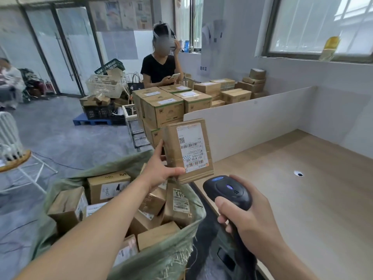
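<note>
My left hand (159, 166) grips a small brown cardboard parcel (173, 150) by its lower left corner and holds it upright in the air. A white shipping label (191, 147) with barcodes faces me. My right hand (248, 217) grips the handle of a black barcode scanner (228, 190). The scanner's head sits just below the parcel and points toward it. Under my left arm stands a green woven sack (161, 257) filled with several small cardboard parcels (107, 186).
A light wooden table (302, 199) with white partition walls (252, 122) lies to the right. Stacked cartons (167, 110) stand ahead, with a person in black (159, 67) behind them. Baskets and crates (105, 83) sit on the left, beside a white wire chair (12, 146).
</note>
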Demonstrator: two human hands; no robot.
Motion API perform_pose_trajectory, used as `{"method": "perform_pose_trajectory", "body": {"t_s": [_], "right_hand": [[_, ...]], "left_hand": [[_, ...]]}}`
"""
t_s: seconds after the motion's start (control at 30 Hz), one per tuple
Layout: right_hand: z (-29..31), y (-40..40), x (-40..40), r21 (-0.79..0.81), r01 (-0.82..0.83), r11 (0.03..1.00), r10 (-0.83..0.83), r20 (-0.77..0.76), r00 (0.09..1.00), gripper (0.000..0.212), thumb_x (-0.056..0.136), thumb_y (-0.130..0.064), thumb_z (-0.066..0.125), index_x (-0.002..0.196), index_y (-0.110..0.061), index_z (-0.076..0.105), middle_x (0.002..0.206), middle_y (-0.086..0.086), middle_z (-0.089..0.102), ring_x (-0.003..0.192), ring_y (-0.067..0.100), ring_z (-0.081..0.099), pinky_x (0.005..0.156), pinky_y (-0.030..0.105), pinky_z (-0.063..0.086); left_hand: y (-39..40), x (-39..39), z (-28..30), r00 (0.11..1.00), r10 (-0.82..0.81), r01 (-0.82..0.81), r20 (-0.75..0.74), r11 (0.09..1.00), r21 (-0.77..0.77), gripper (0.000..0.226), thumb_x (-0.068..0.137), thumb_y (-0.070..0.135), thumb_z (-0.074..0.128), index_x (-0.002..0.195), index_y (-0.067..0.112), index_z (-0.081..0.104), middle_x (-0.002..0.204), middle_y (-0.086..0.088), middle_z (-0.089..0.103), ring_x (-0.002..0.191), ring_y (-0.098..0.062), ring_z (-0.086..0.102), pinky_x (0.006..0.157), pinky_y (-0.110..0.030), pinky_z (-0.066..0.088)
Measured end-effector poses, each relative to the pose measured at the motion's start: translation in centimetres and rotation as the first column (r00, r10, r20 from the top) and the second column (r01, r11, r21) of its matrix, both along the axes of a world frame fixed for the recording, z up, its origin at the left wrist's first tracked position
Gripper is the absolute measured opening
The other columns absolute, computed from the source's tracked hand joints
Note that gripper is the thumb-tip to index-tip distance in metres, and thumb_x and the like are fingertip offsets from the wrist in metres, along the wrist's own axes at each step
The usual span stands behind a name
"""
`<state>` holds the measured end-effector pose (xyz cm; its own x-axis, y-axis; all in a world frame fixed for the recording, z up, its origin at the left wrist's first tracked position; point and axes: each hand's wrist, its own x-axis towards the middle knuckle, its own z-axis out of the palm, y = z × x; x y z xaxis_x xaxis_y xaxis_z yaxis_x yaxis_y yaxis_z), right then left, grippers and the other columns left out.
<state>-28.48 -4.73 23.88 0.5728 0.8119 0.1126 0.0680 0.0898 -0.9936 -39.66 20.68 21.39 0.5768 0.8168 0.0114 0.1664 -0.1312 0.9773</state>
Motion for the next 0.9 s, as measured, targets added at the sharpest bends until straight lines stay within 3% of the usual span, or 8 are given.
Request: {"method": "perform_pose_trajectory", "body": {"t_s": [0.1, 0.2, 0.33, 0.47, 0.57, 0.67, 0.8, 0.9], "right_hand": [[-0.2, 1.6, -0.6, -0.003, -0.006, 1.0, 0.006, -0.01, 1.0, 0.065, 0.064, -0.032, 0.081, 0.127, -0.032, 0.062, 0.08, 0.006, 0.074, 0.062, 0.023, 0.068, 0.052, 0.036, 0.05], [0.1, 2.6, -0.9, 0.017, -0.049, 0.999, 0.048, 0.009, 0.999, 0.061, 0.063, -0.033, 0.082, 0.122, -0.033, 0.066, 0.081, 0.006, 0.074, 0.064, 0.025, 0.069, 0.051, 0.035, 0.051], [0.5, 3.8, -1.5, 0.029, -0.102, 0.994, 0.102, 0.018, 0.995, 0.065, 0.059, -0.039, 0.08, 0.122, -0.026, 0.068, 0.08, 0.007, 0.074, 0.055, 0.018, 0.064, 0.049, 0.029, 0.05], [0.2, 5.1, -2.4, 0.001, -0.146, 0.989, 0.146, 0.01, 0.989, 0.072, 0.058, -0.041, 0.08, 0.126, -0.024, 0.066, 0.083, 0.009, 0.073, 0.059, 0.021, 0.067, 0.049, 0.031, 0.051], [-0.4, 5.7, -3.2, -0.018, -0.163, 0.986, 0.163, -0.007, 0.987, 0.074, 0.058, -0.041, 0.081, 0.128, -0.022, 0.065, 0.086, 0.012, 0.073, 0.065, 0.025, 0.07, 0.05, 0.033, 0.053], [-1.0, 6.4, -3.9, -0.04, -0.195, 0.98, 0.194, -0.026, 0.981, 0.071, 0.061, -0.032, 0.081, 0.13, -0.021, 0.064, 0.079, 0.01, 0.073, 0.057, 0.022, 0.066, 0.048, 0.031, 0.051], [-1.3, 6.7, -4.6, -0.061, -0.193, 0.979, 0.191, -0.041, 0.981, 0.079, 0.055, -0.036, 0.08, 0.131, -0.023, 0.062, 0.076, 0.009, 0.074, 0.055, 0.02, 0.065, 0.047, 0.029, 0.051], [-1.6, 6.8, -4.6, -0.073, -0.182, 0.98, 0.179, -0.047, 0.983, 0.068, 0.063, -0.025, 0.08, 0.129, -0.025, 0.062, 0.077, 0.009, 0.074, 0.061, 0.022, 0.068, 0.049, 0.031, 0.052]], "left_hand": [[1.5, -1.1, -0.2, 1.0, 0.0, 0.0, 0.006, 1.0, -0.016, 0.131, 0.062, 0.003, 0.094, 0.159, 0.041, 0.014, 0.123, -0.006, 0.061, 0.11, -0.022, 0.066, 0.087, -0.049, 0.06], [2.5, -2.6, -0.6, 0.999, 0.033, -0.033, 0.012, 0.999, -0.029, 0.131, 0.06, 0.005, 0.095, 0.158, 0.04, 0.015, 0.125, -0.006, 0.062, 0.113, -0.026, 0.066, 0.092, -0.051, 0.058], [3.6, -5.0, -0.9, 0.997, 0.083, -0.083, 0.0, 0.994, -0.064, 0.117, 0.067, -0.001, 0.09, 0.153, 0.043, 0.024, 0.121, -0.007, 0.063, 0.107, -0.026, 0.068, 0.08, -0.049, 0.062], [4.7, -8.3, -1.7, 0.991, 0.109, -0.118, -0.078, 0.986, -0.12, 0.131, 0.048, 0.018, 0.099, 0.155, 0.04, 0.028, 0.125, -0.008, 0.064, 0.113, -0.029, 0.066, 0.078, -0.051, 0.062], [4.9, -11.0, -3.2, 0.981, 0.136, -0.161, -0.14, 0.968, -0.191, 0.11, 0.068, 0.01, 0.09, 0.155, 0.039, 0.029, 0.121, -0.009, 0.068, 0.107, -0.031, 0.067, 0.068, -0.044, 0.06], [4.8, -13.0, -5.4, 0.967, 0.15, -0.202, -0.204, 0.944, -0.26, 0.091, 0.083, 0.011, 0.08, 0.155, 0.035, 0.03, 0.119, -0.007, 0.069, 0.099, -0.03, 0.069, 0.057, -0.037, 0.056], [4.1, -13.6, -8.7, 0.949, 0.135, -0.235, -0.285, 0.906, -0.352, 0.087, 0.081, 0.024, 0.08, 0.155, 0.033, 0.035, 0.129, -0.004, 0.063, 0.107, -0.028, 0.062, 0.062, -0.038, 0.054], [3.0, -12.5, -10.7, 0.935, 0.056, -0.209, -0.351, 0.885, -0.416, 0.072, 0.082, 0.036, 0.076, 0.146, 0.037, 0.045, 0.118, -0.009, 0.066, 0.106, -0.034, 0.062, 0.063, -0.038, 0.054]]}}
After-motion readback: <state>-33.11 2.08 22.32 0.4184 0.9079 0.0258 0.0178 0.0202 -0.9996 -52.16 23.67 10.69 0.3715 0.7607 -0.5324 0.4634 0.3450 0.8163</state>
